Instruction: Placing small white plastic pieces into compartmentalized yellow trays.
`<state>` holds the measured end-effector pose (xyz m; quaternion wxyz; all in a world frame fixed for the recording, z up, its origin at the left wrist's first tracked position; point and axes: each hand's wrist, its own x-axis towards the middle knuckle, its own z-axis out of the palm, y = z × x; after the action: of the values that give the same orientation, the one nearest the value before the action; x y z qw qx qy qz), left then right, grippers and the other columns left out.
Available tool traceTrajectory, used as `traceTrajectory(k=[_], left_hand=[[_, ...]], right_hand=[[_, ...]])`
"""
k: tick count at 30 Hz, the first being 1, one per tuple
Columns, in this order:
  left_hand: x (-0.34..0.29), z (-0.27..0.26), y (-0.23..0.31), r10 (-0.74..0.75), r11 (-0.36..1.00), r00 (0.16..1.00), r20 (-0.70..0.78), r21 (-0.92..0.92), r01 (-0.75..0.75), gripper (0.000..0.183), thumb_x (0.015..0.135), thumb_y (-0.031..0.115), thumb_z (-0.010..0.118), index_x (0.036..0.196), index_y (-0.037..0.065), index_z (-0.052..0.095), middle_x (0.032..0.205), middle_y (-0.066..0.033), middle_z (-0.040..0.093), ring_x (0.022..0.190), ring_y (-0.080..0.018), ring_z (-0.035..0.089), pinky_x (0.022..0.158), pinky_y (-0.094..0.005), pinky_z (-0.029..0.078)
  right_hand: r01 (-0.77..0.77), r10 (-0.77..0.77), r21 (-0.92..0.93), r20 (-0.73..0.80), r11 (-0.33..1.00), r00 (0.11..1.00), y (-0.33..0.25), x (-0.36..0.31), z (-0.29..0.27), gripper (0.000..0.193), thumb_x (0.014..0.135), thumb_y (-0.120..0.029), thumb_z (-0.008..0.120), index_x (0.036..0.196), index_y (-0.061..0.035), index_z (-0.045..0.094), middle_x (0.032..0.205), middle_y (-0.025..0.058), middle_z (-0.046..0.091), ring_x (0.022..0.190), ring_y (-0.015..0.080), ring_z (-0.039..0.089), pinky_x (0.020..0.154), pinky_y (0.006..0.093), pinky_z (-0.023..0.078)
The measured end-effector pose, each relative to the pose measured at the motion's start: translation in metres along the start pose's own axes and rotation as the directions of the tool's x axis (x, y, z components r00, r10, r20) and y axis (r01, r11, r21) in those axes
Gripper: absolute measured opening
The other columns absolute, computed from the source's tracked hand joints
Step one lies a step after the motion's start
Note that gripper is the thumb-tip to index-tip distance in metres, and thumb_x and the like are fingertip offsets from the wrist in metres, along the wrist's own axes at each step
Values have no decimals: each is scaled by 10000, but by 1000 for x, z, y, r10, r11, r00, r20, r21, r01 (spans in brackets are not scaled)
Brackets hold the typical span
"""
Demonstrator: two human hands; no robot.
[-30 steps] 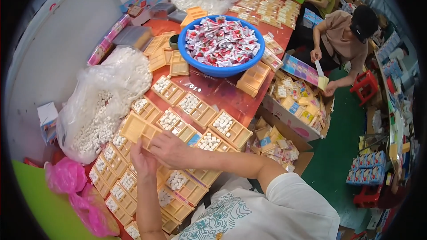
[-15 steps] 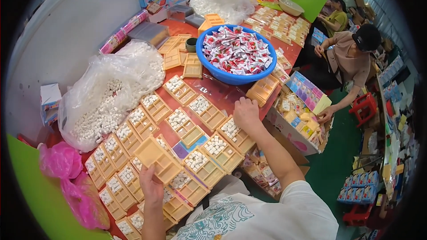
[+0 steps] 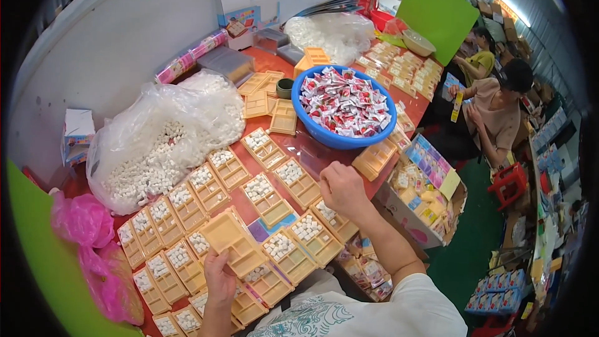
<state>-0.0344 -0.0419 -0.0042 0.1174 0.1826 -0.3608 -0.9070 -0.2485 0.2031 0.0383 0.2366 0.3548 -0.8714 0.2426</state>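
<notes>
My left hand (image 3: pixel 219 276) grips an orange plastic compartment tray (image 3: pixel 232 237) by its near edge, above rows of similar trays. No white pieces show in the held tray. My right hand (image 3: pixel 344 192) is closed with curled fingers over the right end of the rows; whether something small is pinched in it is hidden. Below it lies a tray with small white cubes (image 3: pixel 324 211). Most laid-out trays have white cubes (image 3: pixel 279 246) in one compartment. A blue and purple card (image 3: pixel 265 228) shows between trays.
Beyond my right hand stand a blue basin (image 3: pixel 340 140) of small sachets and stacked orange trays (image 3: pixel 374 159). A clear bag of white pieces (image 3: pixel 143 162) lies left, near pink bags (image 3: pixel 93 237). A filled carton (image 3: pixel 412 206) is right, with a seated co-worker (image 3: pixel 499 106) beyond.
My right hand has drawn slightly left, away from the stacked trays. My left hand still holds the tray. The co-worker's hand has left the carton; a yellow strip is now held up.
</notes>
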Motion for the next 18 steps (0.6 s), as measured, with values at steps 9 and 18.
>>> traceTrajectory(k=[9,18], left_hand=[[-2,0,-7,-4,999,1000,-2,-36,4,382,895,56,492,1270,-14,468,1219,-105,574,1104,-202,571,954,-339,462],[-2,-12,-8,-28,999,998,-60,-45,26,389,897,59,504,1277,-11,456,1203,-108,590,1072,-200,602,929,-333,502]], right_hand=[[6,-39,-446,-66,895,997,86,90,9,79,775,-119,580,738,-56,550,757,105,534,679,294,548,636,410,435],[102,57,-356,408,929,911,58,44,88,109,759,-106,560,796,-34,635,864,125,578,811,281,604,696,414,489]])
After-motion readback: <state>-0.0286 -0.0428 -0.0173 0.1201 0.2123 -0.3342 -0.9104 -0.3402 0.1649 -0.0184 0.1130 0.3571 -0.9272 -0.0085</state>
